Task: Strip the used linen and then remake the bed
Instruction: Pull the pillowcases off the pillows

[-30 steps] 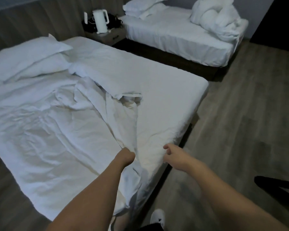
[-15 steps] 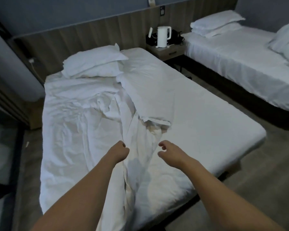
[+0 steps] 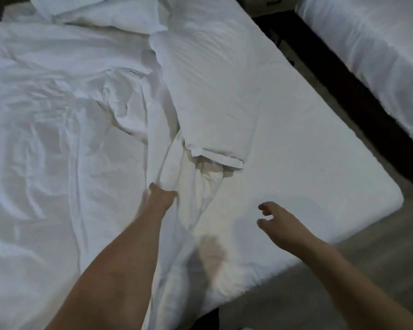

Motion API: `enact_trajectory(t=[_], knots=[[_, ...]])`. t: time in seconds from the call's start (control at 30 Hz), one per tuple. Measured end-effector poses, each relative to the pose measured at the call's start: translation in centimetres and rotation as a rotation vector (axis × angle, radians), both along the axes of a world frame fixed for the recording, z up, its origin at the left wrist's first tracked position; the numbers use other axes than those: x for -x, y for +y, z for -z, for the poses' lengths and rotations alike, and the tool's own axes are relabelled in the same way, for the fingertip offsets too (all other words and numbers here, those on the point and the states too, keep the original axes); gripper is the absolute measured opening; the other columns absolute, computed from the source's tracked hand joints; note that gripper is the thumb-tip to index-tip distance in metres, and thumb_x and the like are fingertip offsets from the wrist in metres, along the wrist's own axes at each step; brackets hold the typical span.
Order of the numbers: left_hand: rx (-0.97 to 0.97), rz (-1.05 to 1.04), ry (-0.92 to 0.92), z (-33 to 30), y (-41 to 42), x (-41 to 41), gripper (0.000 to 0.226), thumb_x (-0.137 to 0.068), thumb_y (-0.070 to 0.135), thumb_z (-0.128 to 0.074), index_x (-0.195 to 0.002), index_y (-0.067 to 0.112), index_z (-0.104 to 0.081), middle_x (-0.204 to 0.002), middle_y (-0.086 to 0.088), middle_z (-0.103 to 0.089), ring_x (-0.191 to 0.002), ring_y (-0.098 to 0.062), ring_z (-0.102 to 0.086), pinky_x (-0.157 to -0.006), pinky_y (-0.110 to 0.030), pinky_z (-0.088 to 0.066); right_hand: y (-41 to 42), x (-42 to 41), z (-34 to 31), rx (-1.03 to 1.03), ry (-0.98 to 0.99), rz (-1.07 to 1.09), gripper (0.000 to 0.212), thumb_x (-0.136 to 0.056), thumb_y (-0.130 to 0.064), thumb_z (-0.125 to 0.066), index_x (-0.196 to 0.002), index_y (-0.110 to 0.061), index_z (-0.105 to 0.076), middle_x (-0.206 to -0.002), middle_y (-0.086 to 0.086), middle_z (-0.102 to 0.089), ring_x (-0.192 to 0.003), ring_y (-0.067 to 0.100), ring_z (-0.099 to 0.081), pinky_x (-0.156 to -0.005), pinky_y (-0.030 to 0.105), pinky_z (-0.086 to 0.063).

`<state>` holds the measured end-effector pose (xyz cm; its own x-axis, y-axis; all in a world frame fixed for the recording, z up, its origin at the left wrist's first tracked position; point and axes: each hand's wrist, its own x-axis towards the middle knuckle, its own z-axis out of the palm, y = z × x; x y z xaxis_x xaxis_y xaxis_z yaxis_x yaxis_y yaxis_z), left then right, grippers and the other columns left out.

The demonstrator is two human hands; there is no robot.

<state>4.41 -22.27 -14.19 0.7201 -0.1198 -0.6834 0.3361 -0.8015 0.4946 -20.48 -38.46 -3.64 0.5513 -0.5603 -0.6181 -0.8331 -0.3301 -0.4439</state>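
A crumpled white sheet (image 3: pixel 65 144) covers the left half of the bed. Its folded-back edge (image 3: pixel 215 158) lies across the middle. My left hand (image 3: pixel 161 197) grips a bunched ridge of this sheet near the bed's foot. The right half of the bed shows the bare white mattress cover (image 3: pixel 308 167). My right hand (image 3: pixel 278 222) hovers over that bare part with fingers loosely curled, holding nothing. White pillows (image 3: pixel 105 13) lie at the head of the bed, top left.
A second bed (image 3: pixel 372 46) with white linen stands at the right, across a dark gap (image 3: pixel 339 75). Grey-brown floor (image 3: pixel 343 294) runs along the foot and right side of the near bed.
The view dropped and moved closer to the bed. My left hand reached further forward along the sheet ridge, still gripping it. My right hand swung out to the right, away from the sheet.
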Motion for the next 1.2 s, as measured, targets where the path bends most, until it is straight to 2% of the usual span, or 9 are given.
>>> enact_trajectory(t=[0.17,0.3,0.4,0.5,0.57,0.83,1.03,1.13,1.2], knots=[[0.111,0.526,-0.147,-3.7,-4.1,9.1,0.046,-0.099,0.031,-0.041,-0.143,0.016,-0.043,-0.140,-0.012,-0.053,-0.126,-0.031,-0.051,-0.103,-0.034,-0.040,-1.3,-4.3,-1.0,-0.078,-0.045,0.090,0.044,-0.096,-0.036,-0.053,-0.136,-0.020,-0.045,-0.135,0.002,-0.051,-0.107,0.014,-0.050,-0.086,0.027,-0.042],[0.100,0.885,-0.274,-9.7,-4.1,16.1,0.017,-0.100,0.032,-0.036,-0.105,0.021,-0.048,-0.104,-0.006,-0.066,-0.077,-0.022,-0.056,-0.069,-0.030,-0.042,-2.5,-9.1,-3.0,-0.142,-0.067,0.201,0.077,-0.088,-0.058,-0.055,-0.147,-0.015,-0.029,-0.145,0.009,-0.043,-0.127,0.028,-0.047,-0.102,0.038,-0.040],[0.072,0.968,-0.343,-11.3,-1.4,17.1,0.024,-0.102,0.034,-0.038,-0.115,0.019,-0.052,-0.107,-0.004,-0.065,-0.090,-0.022,-0.062,-0.075,-0.027,-0.043,-3.8,-11.7,-3.5,-0.022,-0.006,0.062,0.076,-0.086,-0.044,-0.065,-0.142,-0.005,-0.030,-0.137,0.013,-0.046,-0.125,0.031,-0.049,-0.093,0.033,-0.042],[0.101,0.958,-0.269,-10.8,0.6,16.8,0.028,-0.102,0.037,-0.038,-0.116,0.019,-0.053,-0.114,-0.005,-0.064,-0.100,-0.025,-0.061,-0.084,-0.029,-0.043,-4.8,-12.0,-2.3,0.077,0.104,-0.064,0.026,-0.080,-0.029,-0.064,-0.092,-0.009,-0.054,-0.091,0.008,-0.061,-0.096,0.030,-0.064,-0.069,0.027,-0.042],[0.113,0.960,-0.228,-10.5,0.7,16.7,0.028,-0.102,0.039,-0.038,-0.117,0.022,-0.053,-0.119,-0.003,-0.063,-0.104,-0.024,-0.058,-0.086,-0.026,-0.040,-5.3,-10.8,-0.4,-0.025,0.109,-0.051,0.028,-0.082,-0.036,-0.063,-0.074,-0.013,-0.048,-0.073,0.004,-0.053,-0.078,0.026,-0.060,-0.064,0.027,-0.040],[-0.043,1.025,0.079,-8.9,-3.7,17.4,0.045,-0.094,0.051,-0.050,-0.131,0.026,-0.051,-0.138,0.004,-0.054,-0.122,-0.019,-0.052,-0.098,-0.029,-0.038,-9.5,-3.3,0.7,-0.185,0.087,0.030,0.047,-0.091,-0.030,-0.058,-0.124,0.004,-0.054,-0.111,0.016,-0.062,-0.101,0.029,-0.060,-0.097,0.044,-0.045],[-0.067,0.772,0.172,-9.0,-9.0,15.2,0.030,-0.093,0.048,-0.054,-0.082,0.021,-0.053,-0.089,0.003,-0.054,-0.085,-0.015,-0.053,-0.069,-0.028,-0.036,-16.3,-1.6,-1.4,-0.131,0.073,-0.124,0.048,-0.093,-0.035,-0.054,-0.133,-0.010,-0.046,-0.135,0.008,-0.051,-0.119,0.023,-0.051,-0.096,0.031,-0.040],[-0.066,0.516,0.144,-6.8,-10.3,14.5,0.042,-0.093,0.047,-0.055,-0.123,0.018,-0.055,-0.129,-0.005,-0.055,-0.113,-0.021,-0.053,-0.089,-0.031,-0.041,-17.9,-3.8,-2.2,-0.062,0.027,-0.208,0.049,-0.093,-0.035,-0.052,-0.134,-0.010,-0.045,-0.134,0.010,-0.052,-0.120,0.026,-0.052,-0.090,0.030,-0.039],[-0.009,0.305,0.139,-5.5,-11.1,14.2,0.079,-0.089,0.042,-0.062,-0.152,0.013,-0.024,-0.152,-0.008,-0.037,-0.134,-0.025,-0.042,-0.105,-0.031,-0.036,-17.8,-5.9,-2.1,-0.034,0.017,-0.247,0.051,-0.092,-0.036,-0.051,-0.135,-0.009,-0.042,-0.128,0.011,-0.055,-0.114,0.027,-0.055,-0.087,0.031,-0.042]])
